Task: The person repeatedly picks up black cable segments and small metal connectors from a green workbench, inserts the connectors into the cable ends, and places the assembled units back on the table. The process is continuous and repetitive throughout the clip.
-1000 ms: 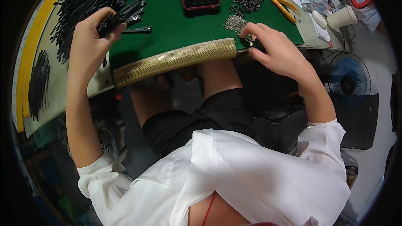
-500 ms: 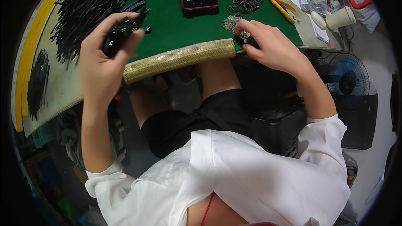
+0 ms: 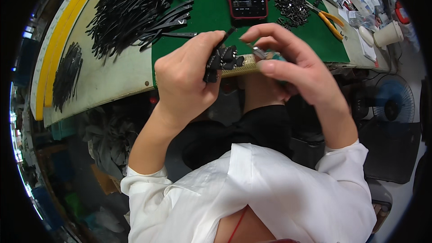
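My left hand (image 3: pixel 185 69) is closed around a bundle of black pieces (image 3: pixel 222 61) with small metal bits at their ends; they resemble eyeglass temples. Just to the right, my right hand (image 3: pixel 299 63) has its fingers curled round a small silver metal piece (image 3: pixel 258 52), pinched near the thumb. Something teal shows behind those fingers, and I cannot tell whether it belongs to the metal piece. The two hands are close together but apart. Below and between them lies a gold mesh-covered roll (image 3: pixel 246 66) along the table's front edge, partly hidden by both hands.
On the green mat (image 3: pixel 180 54) stands a red-cased phone (image 3: pixel 247 0). Left of it spreads a large heap of black strips (image 3: pixel 130 13), with a smaller bunch (image 3: pixel 67 76) farther left. Small black parts (image 3: pixel 290 2) and yellow-handled pliers (image 3: pixel 332 24) are at right, near a cup (image 3: pixel 389 35).
My left hand has moved right with the black bundle. My right hand has left the small silver pile and come beside it, now showing a silver piece. The whole view has shifted.
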Demonstrator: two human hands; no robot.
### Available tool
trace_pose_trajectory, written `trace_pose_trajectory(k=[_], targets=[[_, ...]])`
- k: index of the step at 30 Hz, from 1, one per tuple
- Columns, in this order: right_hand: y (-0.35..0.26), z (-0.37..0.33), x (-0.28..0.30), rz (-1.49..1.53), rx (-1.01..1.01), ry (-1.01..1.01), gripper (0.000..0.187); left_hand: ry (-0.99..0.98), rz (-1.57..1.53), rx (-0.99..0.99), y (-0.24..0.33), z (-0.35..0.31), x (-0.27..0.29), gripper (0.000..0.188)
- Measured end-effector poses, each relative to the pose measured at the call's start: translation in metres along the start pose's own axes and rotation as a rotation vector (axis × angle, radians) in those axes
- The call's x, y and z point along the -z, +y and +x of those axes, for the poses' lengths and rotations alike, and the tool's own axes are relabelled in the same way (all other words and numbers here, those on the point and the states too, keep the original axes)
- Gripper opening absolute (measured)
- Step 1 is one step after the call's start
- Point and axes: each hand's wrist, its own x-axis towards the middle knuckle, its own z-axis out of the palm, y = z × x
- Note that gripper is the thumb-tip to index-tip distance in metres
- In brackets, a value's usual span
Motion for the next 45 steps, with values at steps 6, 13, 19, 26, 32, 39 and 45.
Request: trace_pose_trajectory(k=[6, 13, 19, 26, 32, 39, 45], targets=[[0.003, 0.002, -0.015, 0.157, -0.033, -0.005, 0.039, 0.044, 0.022, -0.020, 0.001, -0.005, -0.005, 0.043], [-0.001, 0.002, -0.022, 0.187, -0.077, 0.005, 0.036, 0.055, 0.067, -0.055, 0.001, -0.007, -0.005, 0.043], [0.010, 0.008, -0.024, 0.162, -0.040, 0.083, 0.026, 0.050, 0.083, -0.106, -0.006, -0.006, -0.004, 0.044], [0.044, 0.022, -0.038, -0.674, 0.475, 0.361, 0.032, -0.072, 0.235, -0.071, -0.012, -0.010, -0.004, 0.038], [0.036, 0.009, -0.031, -0.536, 0.158, 0.274, 0.043, -0.048, 0.492, 0.172, -0.043, 0.009, 0.016, 0.042], [0.038, -0.010, 0.009, -0.548, 0.085, 0.338, 0.042, -0.444, 0.703, 0.093, -0.118, 0.023, 0.038, 0.022], [0.037, -0.021, 0.053, -0.706, 0.039, 0.428, 0.040, -0.490, 0.684, -0.062, -0.135, 0.021, 0.031, 0.025]])
